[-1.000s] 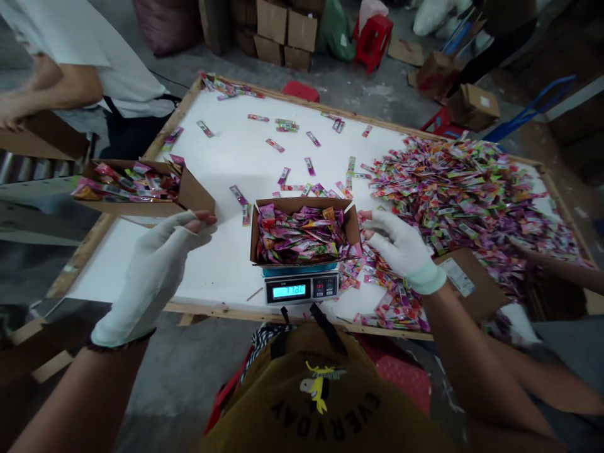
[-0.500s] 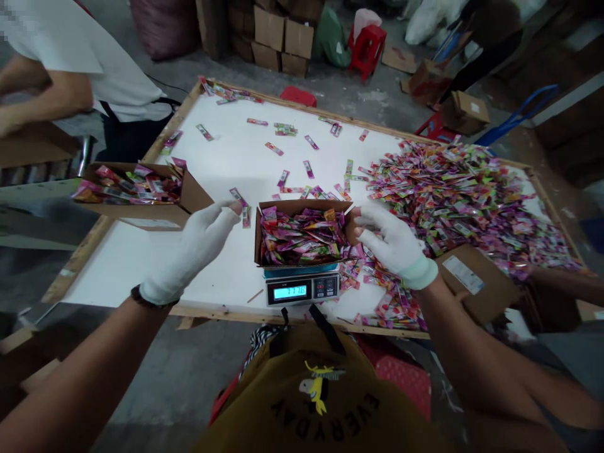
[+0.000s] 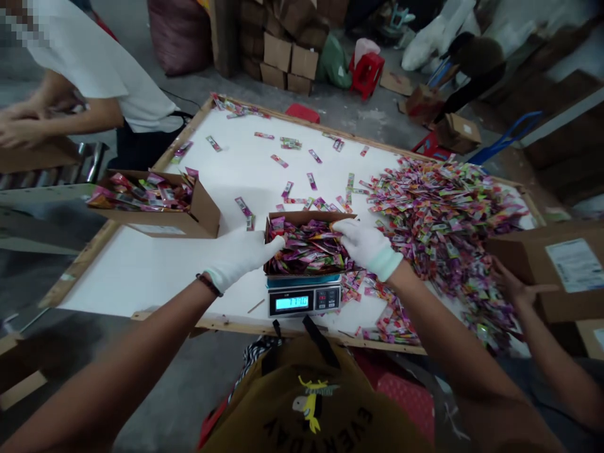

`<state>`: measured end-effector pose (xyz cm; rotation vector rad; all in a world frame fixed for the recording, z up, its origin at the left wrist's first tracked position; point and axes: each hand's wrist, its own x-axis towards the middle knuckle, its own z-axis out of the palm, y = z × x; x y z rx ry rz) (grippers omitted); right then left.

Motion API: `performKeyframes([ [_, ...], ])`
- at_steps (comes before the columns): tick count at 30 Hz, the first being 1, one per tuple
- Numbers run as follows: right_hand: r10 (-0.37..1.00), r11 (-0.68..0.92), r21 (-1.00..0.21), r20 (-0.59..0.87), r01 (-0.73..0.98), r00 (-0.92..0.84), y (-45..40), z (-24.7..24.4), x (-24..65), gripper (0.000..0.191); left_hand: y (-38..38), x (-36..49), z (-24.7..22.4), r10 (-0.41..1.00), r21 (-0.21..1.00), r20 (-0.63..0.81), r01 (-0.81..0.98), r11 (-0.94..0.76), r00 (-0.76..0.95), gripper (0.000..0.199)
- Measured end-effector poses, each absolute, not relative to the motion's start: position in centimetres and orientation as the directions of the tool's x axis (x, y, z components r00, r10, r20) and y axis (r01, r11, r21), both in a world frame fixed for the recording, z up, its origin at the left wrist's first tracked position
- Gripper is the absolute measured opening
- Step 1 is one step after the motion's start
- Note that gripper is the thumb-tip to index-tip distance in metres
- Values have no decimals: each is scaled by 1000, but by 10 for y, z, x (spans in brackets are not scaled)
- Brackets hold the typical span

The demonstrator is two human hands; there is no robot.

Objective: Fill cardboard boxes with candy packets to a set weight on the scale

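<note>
An open cardboard box (image 3: 311, 275) full of small colourful packets (image 3: 309, 248) stands on a digital scale (image 3: 304, 301) with a lit display. My left hand (image 3: 243, 255), in a white glove, is at the box's left wall, its thumb over the rim and its fingers outside. Over the right end of the box lies my gloved right hand (image 3: 365, 244), fingers spread a little on the packets, holding nothing visible. Part of the right wall is hidden beneath it.
A second filled box (image 3: 205, 211) stands left on the white table (image 3: 141, 270). Packets are heaped at the right (image 3: 434, 214), where another person's hand (image 3: 512, 286) touches a tilted box (image 3: 557, 251). At upper left, a person in white handles a box.
Both my hands have moved inward onto the box on the scale. At the right, the other person's box has moved right and tilted, and that person's hand now shows more clearly.
</note>
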<state>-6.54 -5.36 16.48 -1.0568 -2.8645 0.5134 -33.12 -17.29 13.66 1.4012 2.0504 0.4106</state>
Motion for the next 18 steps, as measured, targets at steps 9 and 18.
performKeyframes([
  [9, 676, 710, 119, -391, 694, -625, -48, 161, -114, 41, -173, -327, 157, 847, 477, -480, 741, 472, -229, 59],
  [18, 742, 618, -282, -102, 734, -663, -40, 171, -69, 28, -174, -336, 146, 736, 546, -642, 545, 637, -217, 42],
])
